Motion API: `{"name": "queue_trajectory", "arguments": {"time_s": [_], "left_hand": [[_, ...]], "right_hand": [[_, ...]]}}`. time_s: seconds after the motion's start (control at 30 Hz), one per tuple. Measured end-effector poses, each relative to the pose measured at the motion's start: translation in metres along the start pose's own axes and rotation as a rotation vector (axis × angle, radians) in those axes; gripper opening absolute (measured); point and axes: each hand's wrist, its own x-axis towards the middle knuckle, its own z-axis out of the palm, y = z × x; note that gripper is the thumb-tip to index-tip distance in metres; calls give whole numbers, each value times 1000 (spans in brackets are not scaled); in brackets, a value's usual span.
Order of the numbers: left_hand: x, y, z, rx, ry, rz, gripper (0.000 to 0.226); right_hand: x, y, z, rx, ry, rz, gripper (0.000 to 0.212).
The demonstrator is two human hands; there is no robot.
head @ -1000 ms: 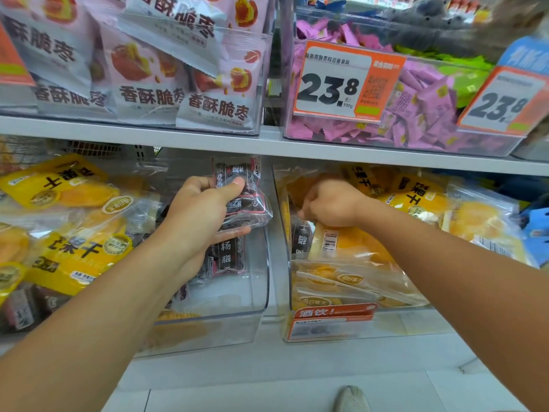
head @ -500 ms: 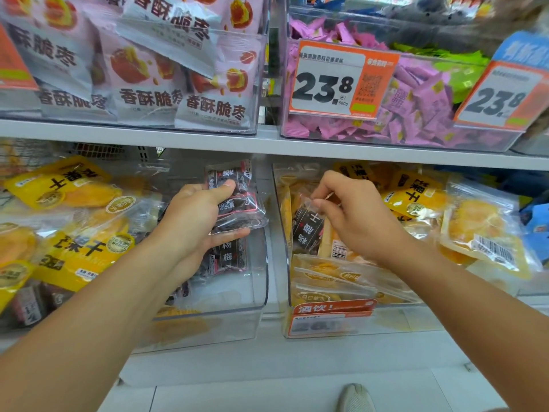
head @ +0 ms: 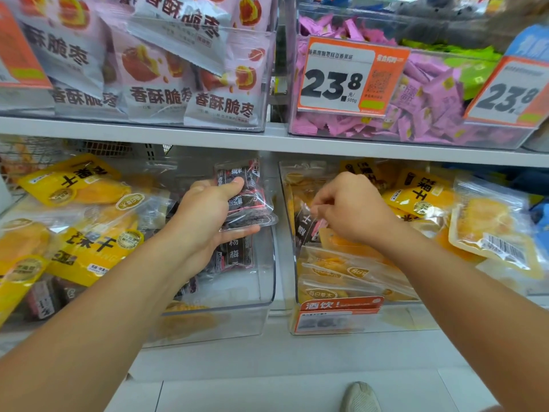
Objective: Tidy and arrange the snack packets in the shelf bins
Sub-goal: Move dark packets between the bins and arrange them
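Since a moment ago, the right hand (head: 353, 208) has curled tighter, pinching a dark plum packet (head: 306, 226) standing in the right clear bin (head: 289, 257). Left hand (head: 205, 215) grips a stack of dark packets (head: 248, 200) above the middle bin (head: 237, 316).

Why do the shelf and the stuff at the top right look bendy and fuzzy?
In the head view, the wide lens bows the shelf edge and stretches the arms at the corners; the top right bins are smeared and soft, while the middle price tag and the dark packets in the left hand read sharply; lighting is even, no hard shadows.
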Motion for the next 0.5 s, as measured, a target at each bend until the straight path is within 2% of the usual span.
{"name": "queue_trajectory", "arguments": {"time_s": [0.13, 0.23, 0.37, 0.5], "left_hand": [[-2, 1, -4, 19, -12, 19, 50], [-6, 6, -8, 38, -13, 53, 49], [-14, 13, -17, 23, -45, 61, 47], [-23, 18, -29, 72, -41, 126, 45]], "right_hand": [[-12, 2, -6, 40, 110, -146, 20], [-25, -4, -6, -127, 129, -282, 24], [-36, -11, -22, -71, 369, -493, 11], [-48, -24, -33, -36, 578, -629, 12]]}}
